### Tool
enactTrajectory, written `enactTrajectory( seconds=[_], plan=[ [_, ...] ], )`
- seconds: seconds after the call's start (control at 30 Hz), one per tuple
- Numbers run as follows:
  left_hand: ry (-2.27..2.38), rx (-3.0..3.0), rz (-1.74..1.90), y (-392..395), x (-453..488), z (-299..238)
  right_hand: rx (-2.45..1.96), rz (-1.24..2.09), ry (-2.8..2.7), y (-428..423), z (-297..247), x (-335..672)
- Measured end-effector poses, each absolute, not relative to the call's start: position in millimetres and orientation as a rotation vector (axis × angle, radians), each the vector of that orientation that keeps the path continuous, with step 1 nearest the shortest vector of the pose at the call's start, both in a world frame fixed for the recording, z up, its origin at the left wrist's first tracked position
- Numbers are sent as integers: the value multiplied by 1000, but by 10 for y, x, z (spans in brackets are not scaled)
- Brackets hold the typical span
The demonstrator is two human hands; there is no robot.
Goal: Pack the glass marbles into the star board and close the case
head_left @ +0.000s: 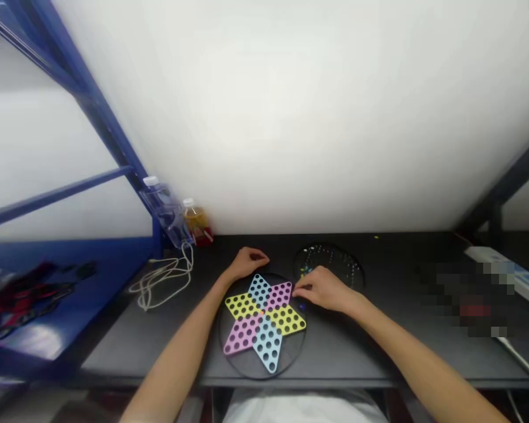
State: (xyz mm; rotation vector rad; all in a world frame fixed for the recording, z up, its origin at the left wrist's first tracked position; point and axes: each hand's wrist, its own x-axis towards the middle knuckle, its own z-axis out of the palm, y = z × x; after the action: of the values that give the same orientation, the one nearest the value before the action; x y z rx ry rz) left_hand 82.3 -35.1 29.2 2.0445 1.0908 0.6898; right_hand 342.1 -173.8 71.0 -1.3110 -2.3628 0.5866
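A star-shaped Chinese checkers board [247, 324] in pink, yellow and blue lies on the desk within a dark round rim. Most of its holes look dark, with a small orange spot near the centre. Just beyond the board's top point is my left hand [247, 262], its thumb and fingertips closed together. My right hand [324, 289] is pinched at the board's upper right edge; whatever lies between its fingertips is too small to make out. Below those fingers sits a dark blue marble [302, 306]. A round dark-rimmed tray [362, 276] with small coloured pieces is behind my right hand, partly covered.
At the back left stand a clear bottle [170, 211] and a bottle of yellow liquid [197, 222]. A white cable [165, 276] lies coiled before them. Blue frame bars [101, 111] rise on the left. To the right are a white-and-blue box [518, 276] and a blurred-out patch.
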Motion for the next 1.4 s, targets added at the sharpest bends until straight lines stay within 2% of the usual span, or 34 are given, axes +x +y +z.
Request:
enactTrajectory(
  seconds=[0.2, 0.53, 0.73, 0.83, 0.9, 1.03, 1.13, 1.23, 1.4],
  plan=[
    [1091, 2056, 683, -342, 818, 278, -1486, 479, -2479, -1764, 696, 3297],
    [1096, 2079, 684, -341, 824, 268, -1287, 826, -2028, -1688, 654, 3348],
    [1097, 2099, 684, -337, 825, 266, -1099, 1392, -1359, -1590, 682, 3426],
    [1103, 2088, 691, -342, 824, 263, -1025, 1506, -1200, -1696, 732, 3497],
    [1107, 2078, 698, -344, 826, 253, -1117, 1354, -1281, -1905, 712, 3536],
    [1084, 2081, 721, -335, 836, 223, -1437, 498, -1911, -2473, 502, 3549],
    [1099, 2079, 721, -328, 845, 219, -1636, 27, -2263, -2729, 332, 3503],
    [1121, 2088, 711, -331, 847, 235, -1693, -207, -2468, -2775, 285, 3447],
    [1120, 2079, 706, -340, 846, 249, -1548, -285, -2728, -2805, 400, 3348]
  ],
)
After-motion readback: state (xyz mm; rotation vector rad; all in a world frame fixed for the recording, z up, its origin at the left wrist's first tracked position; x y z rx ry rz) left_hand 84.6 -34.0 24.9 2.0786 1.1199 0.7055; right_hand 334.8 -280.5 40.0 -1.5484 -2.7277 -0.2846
